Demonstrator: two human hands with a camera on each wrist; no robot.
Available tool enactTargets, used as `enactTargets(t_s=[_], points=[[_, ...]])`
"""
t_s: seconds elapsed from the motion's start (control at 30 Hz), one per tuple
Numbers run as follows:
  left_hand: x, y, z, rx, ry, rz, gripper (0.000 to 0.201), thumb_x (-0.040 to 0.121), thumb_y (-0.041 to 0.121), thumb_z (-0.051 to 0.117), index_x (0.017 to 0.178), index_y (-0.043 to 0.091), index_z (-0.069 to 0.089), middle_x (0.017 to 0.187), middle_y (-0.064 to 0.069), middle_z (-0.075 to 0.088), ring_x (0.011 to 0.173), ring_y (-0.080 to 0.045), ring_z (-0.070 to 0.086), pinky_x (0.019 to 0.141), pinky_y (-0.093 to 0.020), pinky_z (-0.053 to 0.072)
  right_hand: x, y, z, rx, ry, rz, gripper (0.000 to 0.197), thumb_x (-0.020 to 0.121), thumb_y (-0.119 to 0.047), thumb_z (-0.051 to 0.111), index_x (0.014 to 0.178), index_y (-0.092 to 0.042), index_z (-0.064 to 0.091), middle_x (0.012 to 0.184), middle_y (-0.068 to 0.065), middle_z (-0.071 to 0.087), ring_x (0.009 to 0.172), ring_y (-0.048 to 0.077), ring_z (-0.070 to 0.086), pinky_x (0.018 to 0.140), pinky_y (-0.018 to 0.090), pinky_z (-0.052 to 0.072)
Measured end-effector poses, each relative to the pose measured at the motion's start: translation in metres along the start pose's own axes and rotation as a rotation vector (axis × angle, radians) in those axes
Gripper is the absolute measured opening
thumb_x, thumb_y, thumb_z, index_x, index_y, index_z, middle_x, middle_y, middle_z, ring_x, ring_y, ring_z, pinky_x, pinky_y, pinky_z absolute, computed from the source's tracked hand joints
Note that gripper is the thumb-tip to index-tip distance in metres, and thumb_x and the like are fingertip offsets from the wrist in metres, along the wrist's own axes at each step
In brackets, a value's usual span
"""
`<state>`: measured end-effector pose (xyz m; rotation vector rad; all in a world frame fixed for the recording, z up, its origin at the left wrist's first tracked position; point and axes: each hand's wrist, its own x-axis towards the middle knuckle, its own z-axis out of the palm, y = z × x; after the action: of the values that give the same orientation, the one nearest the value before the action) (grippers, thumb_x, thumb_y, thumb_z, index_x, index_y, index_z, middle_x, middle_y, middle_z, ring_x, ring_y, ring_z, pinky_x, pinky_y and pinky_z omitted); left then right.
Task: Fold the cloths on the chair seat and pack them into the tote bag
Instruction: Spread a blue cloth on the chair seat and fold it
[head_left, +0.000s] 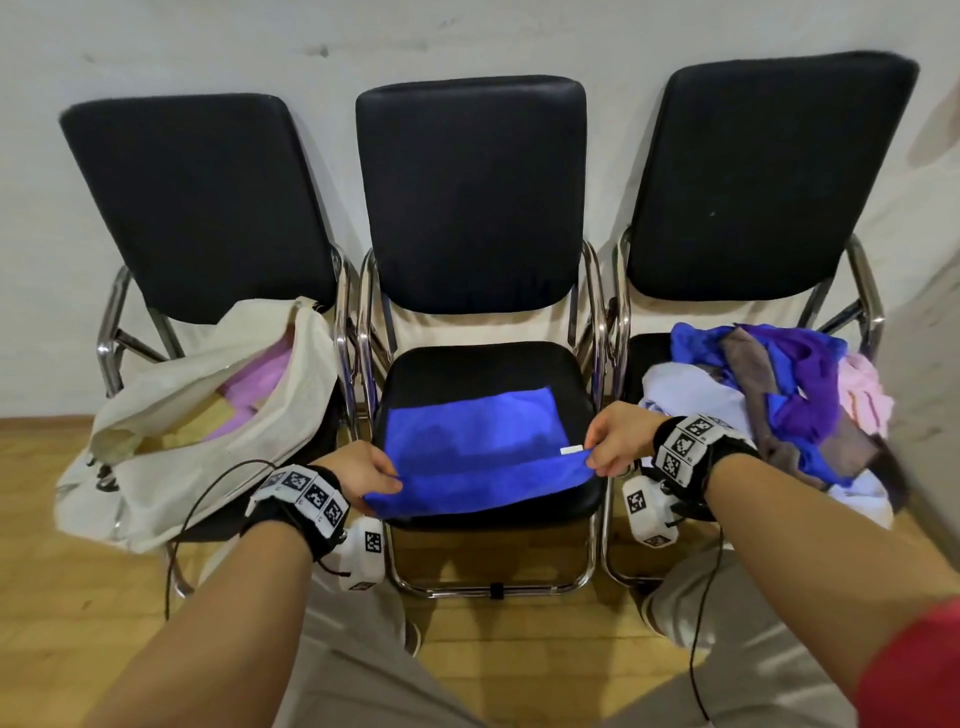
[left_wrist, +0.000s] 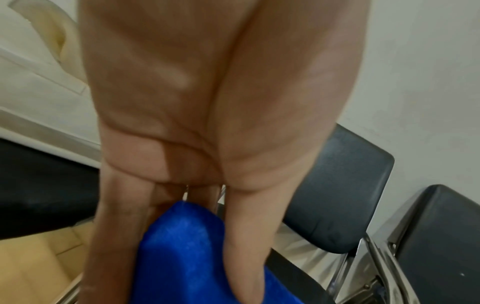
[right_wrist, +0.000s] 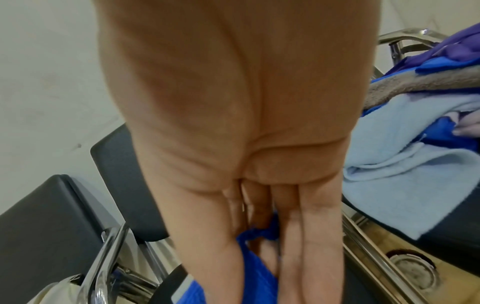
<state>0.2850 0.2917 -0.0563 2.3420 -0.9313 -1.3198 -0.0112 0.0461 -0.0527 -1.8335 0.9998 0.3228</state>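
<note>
On middle seat, blue cloth (head_left: 470, 452), half-folded

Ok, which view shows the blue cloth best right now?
The head view: the blue cloth lies spread on the middle chair seat, its near corners pinched by the left hand and the right hand. Each wrist view shows only the bunched corner in that hand's grip.

The tote bag (head_left: 208, 410) hides most of the folded cloths (head_left: 249, 384) inside it and the left chair's seat. Both wrist views are blurred, their lower edges cutting off the fingers (left_wrist: 249, 257) and blue cloth (head_left: 478, 452).
</note>
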Motion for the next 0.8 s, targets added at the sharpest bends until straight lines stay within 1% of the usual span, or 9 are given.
enactTargets(t_s=[0.07,0.13,0.23,0.3,0.37,0.5,0.6,0.7,0.8], points=[[0.000,0.000,0.003,0.007,-0.005,-0.008,0.019,0.094,0.014,0.066,0.111,0.004,0.069,0.115,-0.011,0.061,0.099,-0.030,0.067,0.079,-0.038,0.062,0.002,0.001,0.002,0.012,-0.010,0.017,0.013,0.083,0.002,0.074,0.093,-0.001,0.067,0.075,0.015,0.073,0.070,0.021,0.073,0.073,0.031,0.062],[0.003,0.000,0.002,0.004,0.000,-0.005,0.023,0.095,0.015,0.064,0.116,0.004,0.067,0.118,-0.009,0.058,0.101,-0.029,0.065,0.075,-0.034,0.061,0.006,0.000,0.002,0.032,-0.012,0.025,0.014,0.083,0.002,0.074,0.094,-0.001,0.066,0.077,0.015,0.073,0.071,0.021,0.073,0.071,0.029,0.061],[0.014,-0.001,-0.004,0.011,0.038,0.018,0.026,0.096,0.017,0.064,0.119,0.005,0.066,0.119,-0.007,0.058,0.101,-0.028,0.064,0.075,-0.034,0.061,0.013,-0.003,-0.001,0.056,0.008,0.012,0.017,0.083,0.001,0.075,0.097,-0.001,0.067,0.081,0.016,0.073,0.074,0.020,0.073,0.068,0.027,0.060],[0.023,-0.002,-0.008,0.006,0.087,0.037,0.025,0.095,0.017,0.066,0.117,0.006,0.067,0.117,-0.006,0.060,0.097,-0.026,0.065,0.075,-0.036,0.062,0.019,-0.004,-0.004,0.068,0.031,-0.006,0.020,0.082,-0.002,0.077,0.100,0.000,0.067,0.086,0.016,0.073,0.076,0.019,0.073,0.067,0.024,0.058],[0.034,-0.002,-0.011,0.011,0.128,0.057,0.023,0.094,0.018,0.067,0.114,0.008,0.068,0.114,-0.004,0.061,0.094,-0.024,0.066,0.072,-0.033,0.061,0.029,-0.004,-0.007,0.093,0.058,-0.017,0.020,0.084,-0.004,0.076,0.102,0.001,0.068,0.089,0.018,0.073,0.077,0.019,0.073,0.068,0.023,0.059],[0.056,-0.001,-0.017,0.049,0.164,0.099,0.012,0.096,0.020,0.064,0.105,0.014,0.070,0.110,-0.003,0.063,0.096,-0.020,0.062,0.067,-0.028,0.057,0.054,-0.003,-0.010,0.104,0.170,-0.028,0.011,0.087,-0.005,0.072,0.096,0.001,0.070,0.081,0.017,0.071,0.078,0.022,0.071,0.072,0.027,0.061],[0.074,-0.001,-0.020,0.079,0.185,0.121,0.012,0.097,0.022,0.063,0.101,0.015,0.071,0.103,-0.004,0.066,0.091,-0.021,0.064,0.071,-0.030,0.057,0.072,-0.005,-0.010,0.097,0.276,-0.032,0.007,0.090,-0.006,0.069,0.094,-0.002,0.070,0.084,0.017,0.072,0.075,0.021,0.071,0.070,0.029,0.061],[0.093,-0.001,-0.023,0.098,0.227,0.123,0.012,0.096,0.022,0.064,0.096,0.014,0.074,0.098,-0.008,0.070,0.083,-0.019,0.064,0.072,-0.031,0.053,0.092,-0.007,-0.009,0.083,0.359,-0.041,0.002,0.090,-0.007,0.068,0.089,-0.007,0.070,0.084,0.016,0.072,0.072,0.021,0.071,0.067,0.031,0.061],[0.110,0.002,-0.024,0.123,0.289,0.102,0.014,0.096,0.023,0.064,0.100,0.014,0.074,0.099,-0.006,0.069,0.088,-0.020,0.063,0.080,-0.032,0.050,0.110,-0.008,-0.010,0.031,0.416,-0.033,0.005,0.090,-0.010,0.068,0.085,-0.013,0.070,0.080,0.010,0.072,0.074,0.023,0.072,0.062,0.030,0.058]])
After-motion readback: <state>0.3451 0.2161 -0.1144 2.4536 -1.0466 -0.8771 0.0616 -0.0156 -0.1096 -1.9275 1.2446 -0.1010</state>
